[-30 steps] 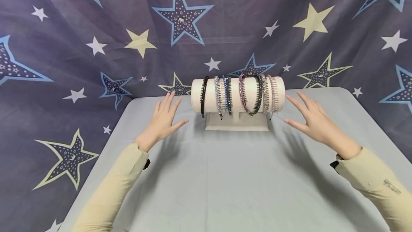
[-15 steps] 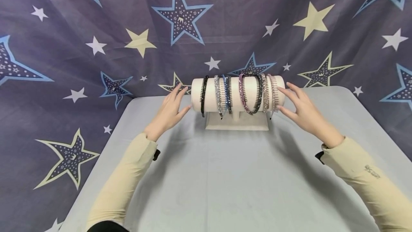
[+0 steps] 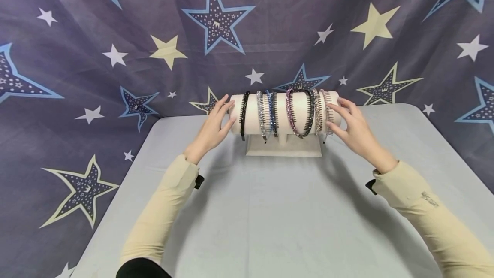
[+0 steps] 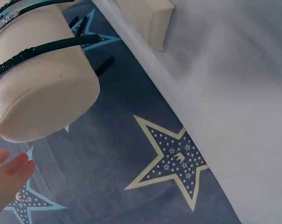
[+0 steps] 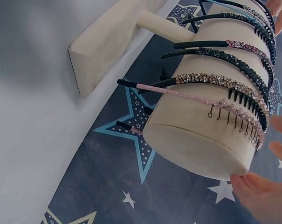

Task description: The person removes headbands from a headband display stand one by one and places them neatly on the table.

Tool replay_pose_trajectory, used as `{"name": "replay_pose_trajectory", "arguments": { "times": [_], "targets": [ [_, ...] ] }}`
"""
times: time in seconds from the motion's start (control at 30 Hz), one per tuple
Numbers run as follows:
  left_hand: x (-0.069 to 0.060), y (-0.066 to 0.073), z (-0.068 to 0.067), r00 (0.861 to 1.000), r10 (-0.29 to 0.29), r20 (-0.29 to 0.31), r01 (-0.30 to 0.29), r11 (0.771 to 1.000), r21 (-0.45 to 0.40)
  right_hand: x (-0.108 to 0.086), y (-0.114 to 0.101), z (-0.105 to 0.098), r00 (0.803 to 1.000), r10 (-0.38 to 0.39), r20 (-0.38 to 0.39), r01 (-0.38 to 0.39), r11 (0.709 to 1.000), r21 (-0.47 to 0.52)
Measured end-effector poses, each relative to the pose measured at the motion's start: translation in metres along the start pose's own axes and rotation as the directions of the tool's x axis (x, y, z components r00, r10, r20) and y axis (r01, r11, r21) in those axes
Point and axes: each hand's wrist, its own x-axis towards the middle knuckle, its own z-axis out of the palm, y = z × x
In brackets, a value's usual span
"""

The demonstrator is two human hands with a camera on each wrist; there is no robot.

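A cream cylindrical display roll on a flat base carries several glittery toothed headbands. My left hand is at the roll's left end, beside a black headband; its fingers are spread and lightly bent, and I cannot tell if they touch the roll. At the other end, my right hand has its fingertips by a thin pale pink headband. One fingertip meets the roll's end rim in the right wrist view, and the other fingers are partly cut off there. Neither hand is curled round a headband.
Between the pink and black ones sit a silver headband, blue ones, a purple-pink one, a dark one and a champagne one. A pale grey cloth covers the table; a star-printed curtain hangs behind.
Both hands have moved inward from the sides to the two ends of the roll, the right hand reaching the pink headband's place. The roll and headbands have not visibly moved.
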Motion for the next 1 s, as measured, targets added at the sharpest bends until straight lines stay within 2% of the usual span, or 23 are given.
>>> {"name": "replay_pose_trajectory", "arguments": {
  "times": [0.2, 0.33, 0.53, 0.73, 1.0],
  "targets": [
    [0.004, -0.001, 0.007, 0.999, -0.051, -0.005, 0.051, 0.996, -0.079, 0.000, 0.001, 0.005, 1.000, 0.012, -0.025, -0.012, 1.000, 0.011],
    [0.007, -0.002, 0.012, 0.996, -0.086, 0.003, 0.085, 0.992, -0.096, -0.001, 0.003, 0.007, 0.999, 0.018, -0.033, -0.018, 1.000, 0.015],
    [0.007, -0.003, 0.018, 0.994, -0.106, 0.005, 0.106, 0.985, -0.139, -0.002, 0.005, 0.011, 0.999, 0.017, -0.032, -0.016, 1.000, 0.015],
    [0.007, -0.003, 0.021, 0.991, -0.130, -0.016, 0.123, 0.963, -0.240, -0.003, 0.008, 0.011, 0.998, 0.030, -0.048, -0.029, 0.999, 0.036],
    [0.008, -0.002, 0.023, 0.982, -0.187, -0.023, 0.170, 0.929, -0.328, -0.004, 0.011, 0.006, 0.997, 0.021, -0.075, -0.018, 0.999, 0.040]
  ]
}}
